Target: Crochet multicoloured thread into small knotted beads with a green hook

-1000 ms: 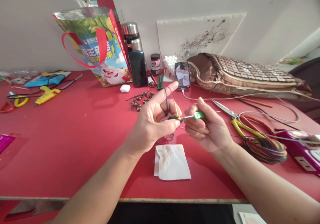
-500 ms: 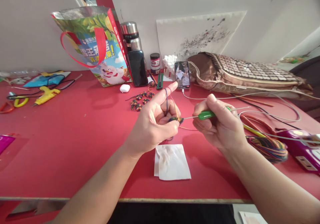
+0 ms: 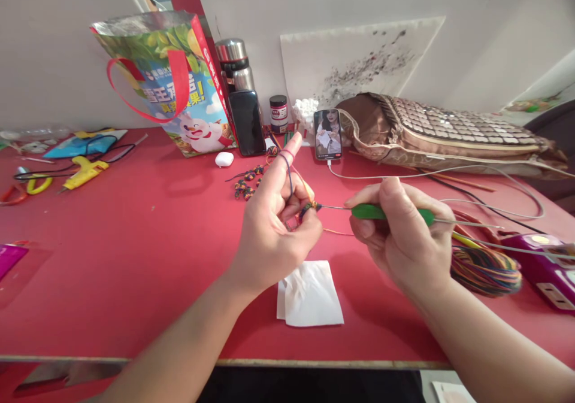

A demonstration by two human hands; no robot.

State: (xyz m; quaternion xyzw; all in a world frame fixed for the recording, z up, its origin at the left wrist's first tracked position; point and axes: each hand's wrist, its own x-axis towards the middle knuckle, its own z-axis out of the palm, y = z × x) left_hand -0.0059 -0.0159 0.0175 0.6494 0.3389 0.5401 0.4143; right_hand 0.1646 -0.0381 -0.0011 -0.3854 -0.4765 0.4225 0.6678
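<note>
The piece (image 3: pixel 309 209) sits pinched between the thumb and fingers of the left hand (image 3: pixel 272 229), above the counter (image 3: pixel 135 259) and just beyond the tissue (image 3: pixel 314 295). The left index finger stands raised, with yarn (image 3: pixel 290 181) running over it. The right hand (image 3: pixel 406 229) has its fingers closed around the green handle of the hook (image 3: pixel 368 212), whose thin shank meets the edge of the piece; whether the tip is caught inside, I cannot tell.

A sideways pull with too much reach could draw the tip out and let a loop drop. Were the index finger to bend, the yarn would slacken, and the hook might miss it or split it. A loose pinch could let the piece twist. An orange strand (image 3: pixel 336 232) trails towards the right hand and could snag there, tugging the piece. The hook's back end points towards the cable (image 3: pixel 494 202); a wide swing might catch it and jerk the phone (image 3: pixel 328 135)
</note>
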